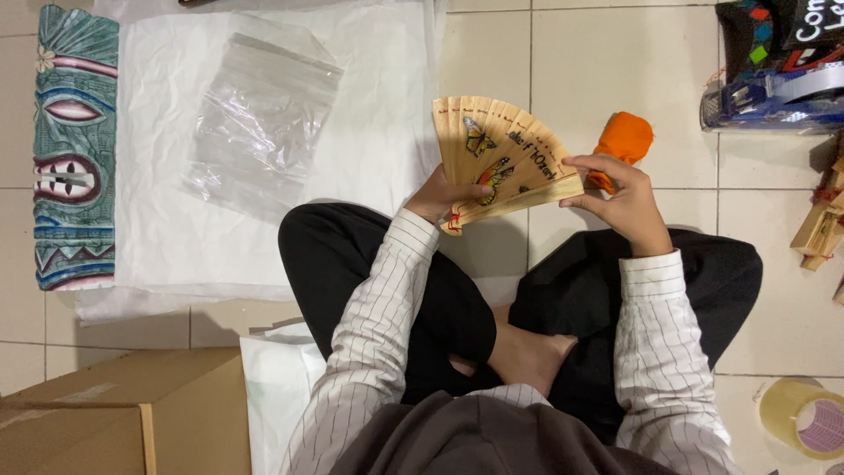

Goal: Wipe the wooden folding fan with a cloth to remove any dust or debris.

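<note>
Seated cross-legged on a pale tiled floor (615,70), in black trousers and a white pin-striped shirt. Held above the knees: a small wooden folding fan with painted butterflies (503,158), partly spread, slats fanned up and to the right. Left hand (440,198) closed around the pivot end of the fan, thumb laid across the front slats, red cord at the rivet just below. Right hand (622,198) pinching the outermost slat at the fan's right edge, thumb and forefinger shut on it, other fingers loosely curled. Behind the right hand, on the floor, an orange cloth pouch (626,136), partly hidden; touching or not, cannot tell.

To the left, a large white paper sheet (158,220) spread over the floor, with a clear plastic zip bag (259,119) lying near its middle. At the sheet's left edge, a teal carved wooden mask (75,145). Brown cardboard box (132,413) at the lower left corner of the floor, roll of tan packing tape (804,418) at the lower right, wooden pieces (822,224) at the right edge.
</note>
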